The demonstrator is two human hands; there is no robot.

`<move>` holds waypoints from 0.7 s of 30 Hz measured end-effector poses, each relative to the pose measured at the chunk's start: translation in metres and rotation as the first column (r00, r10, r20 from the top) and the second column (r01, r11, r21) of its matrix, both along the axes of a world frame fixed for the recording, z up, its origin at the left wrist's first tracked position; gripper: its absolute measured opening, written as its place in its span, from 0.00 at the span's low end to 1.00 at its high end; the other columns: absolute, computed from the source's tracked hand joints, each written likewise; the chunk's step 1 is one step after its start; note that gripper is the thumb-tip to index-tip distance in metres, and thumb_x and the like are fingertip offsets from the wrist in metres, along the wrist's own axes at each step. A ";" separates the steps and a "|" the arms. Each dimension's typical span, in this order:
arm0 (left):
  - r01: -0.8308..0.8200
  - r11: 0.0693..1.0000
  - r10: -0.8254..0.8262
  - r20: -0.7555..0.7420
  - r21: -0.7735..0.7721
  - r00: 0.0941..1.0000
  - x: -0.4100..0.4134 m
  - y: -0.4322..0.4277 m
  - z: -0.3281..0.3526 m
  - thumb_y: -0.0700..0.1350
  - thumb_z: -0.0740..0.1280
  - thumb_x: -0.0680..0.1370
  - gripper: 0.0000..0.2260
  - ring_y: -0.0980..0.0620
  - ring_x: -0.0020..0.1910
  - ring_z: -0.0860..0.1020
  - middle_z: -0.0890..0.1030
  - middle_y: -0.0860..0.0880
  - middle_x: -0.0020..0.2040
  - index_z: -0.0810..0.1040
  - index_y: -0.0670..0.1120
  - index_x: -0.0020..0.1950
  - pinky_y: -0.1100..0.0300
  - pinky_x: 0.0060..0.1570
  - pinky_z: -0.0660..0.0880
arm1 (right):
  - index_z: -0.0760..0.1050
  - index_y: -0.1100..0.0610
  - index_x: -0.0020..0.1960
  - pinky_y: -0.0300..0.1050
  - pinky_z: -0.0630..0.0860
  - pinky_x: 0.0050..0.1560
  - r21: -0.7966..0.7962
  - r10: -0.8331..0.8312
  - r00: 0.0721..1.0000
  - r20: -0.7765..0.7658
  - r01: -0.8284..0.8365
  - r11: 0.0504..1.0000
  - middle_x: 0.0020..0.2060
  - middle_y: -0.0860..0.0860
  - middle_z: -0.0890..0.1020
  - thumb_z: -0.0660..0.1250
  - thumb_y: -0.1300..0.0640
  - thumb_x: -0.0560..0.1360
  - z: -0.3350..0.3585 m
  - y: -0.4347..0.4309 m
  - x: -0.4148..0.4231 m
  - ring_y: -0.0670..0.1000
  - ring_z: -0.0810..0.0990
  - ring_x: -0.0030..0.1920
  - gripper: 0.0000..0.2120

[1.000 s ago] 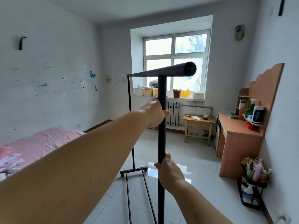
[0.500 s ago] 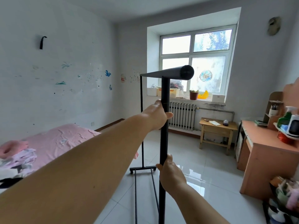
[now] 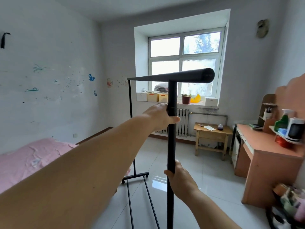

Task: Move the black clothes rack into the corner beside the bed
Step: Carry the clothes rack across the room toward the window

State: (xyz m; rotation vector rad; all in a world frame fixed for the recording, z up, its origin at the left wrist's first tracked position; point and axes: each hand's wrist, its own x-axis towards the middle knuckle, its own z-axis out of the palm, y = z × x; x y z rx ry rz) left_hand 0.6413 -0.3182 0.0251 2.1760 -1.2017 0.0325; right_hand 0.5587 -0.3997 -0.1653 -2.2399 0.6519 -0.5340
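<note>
The black clothes rack (image 3: 171, 142) stands on the tiled floor right in front of me, its top bar running away toward the window. My left hand (image 3: 160, 117) grips the near upright post high up, just below the top bar. My right hand (image 3: 180, 179) grips the same post lower down. The far upright and wheeled base (image 3: 135, 176) sit near the foot of the bed. The bed (image 3: 28, 159), with a pink cover, lies at the lower left along the left wall. The corner beyond its foot shows bare wall and floor (image 3: 105, 128).
A radiator (image 3: 181, 121) sits under the window. A small wooden table (image 3: 212, 138) stands right of it. An orange desk (image 3: 264, 161) with bottles lines the right wall, with a cluttered black stand (image 3: 287, 205) at the lower right. Glossy tiled floor (image 3: 206, 176) lies between bed and desk.
The view has swung back to the right and the rack has shifted with my hands; both hands keep the same grip on the near post.
</note>
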 end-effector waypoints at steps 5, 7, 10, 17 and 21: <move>0.061 0.998 -0.061 0.038 -0.017 0.997 0.031 -0.066 -0.006 0.58 0.66 0.74 0.22 0.52 0.47 0.75 0.76 0.48 0.57 0.73 0.49 0.64 0.60 0.43 0.71 | 0.70 0.51 0.61 0.49 0.73 0.49 0.037 -0.099 0.995 0.018 0.098 0.994 0.48 0.50 0.79 0.62 0.53 0.78 0.001 -0.056 0.023 0.53 0.77 0.48 0.11; 0.083 0.996 -0.082 0.023 -0.034 0.996 0.039 -0.095 -0.007 0.59 0.66 0.74 0.22 0.53 0.46 0.76 0.76 0.48 0.57 0.72 0.49 0.65 0.60 0.43 0.74 | 0.70 0.52 0.60 0.47 0.72 0.46 0.023 -0.122 0.992 0.010 0.122 0.992 0.46 0.50 0.79 0.62 0.54 0.78 -0.001 -0.081 0.030 0.53 0.76 0.46 0.11; 0.126 0.991 -0.129 -0.052 -0.051 0.990 0.051 -0.138 -0.008 0.57 0.67 0.74 0.22 0.49 0.49 0.80 0.78 0.47 0.55 0.72 0.47 0.64 0.52 0.53 0.78 | 0.69 0.53 0.59 0.47 0.72 0.44 -0.002 -0.156 0.988 0.012 0.156 0.988 0.43 0.49 0.78 0.62 0.55 0.79 -0.001 -0.120 0.044 0.53 0.77 0.44 0.10; 0.169 0.985 -0.170 -0.039 -0.014 0.985 0.088 -0.231 -0.005 0.53 0.65 0.77 0.12 0.49 0.44 0.81 0.79 0.45 0.47 0.73 0.46 0.53 0.52 0.48 0.80 | 0.69 0.52 0.57 0.41 0.69 0.33 -0.042 -0.153 0.988 0.033 0.155 0.987 0.35 0.42 0.75 0.61 0.55 0.79 -0.005 -0.214 0.087 0.42 0.74 0.35 0.07; 0.134 0.991 -0.132 -0.084 0.029 0.988 0.119 -0.277 -0.001 0.52 0.65 0.77 0.11 0.47 0.45 0.82 0.80 0.44 0.49 0.71 0.47 0.53 0.50 0.49 0.80 | 0.68 0.51 0.57 0.42 0.71 0.37 -0.004 -0.119 0.993 0.021 0.119 0.993 0.34 0.41 0.74 0.60 0.55 0.79 -0.006 -0.261 0.119 0.41 0.73 0.35 0.07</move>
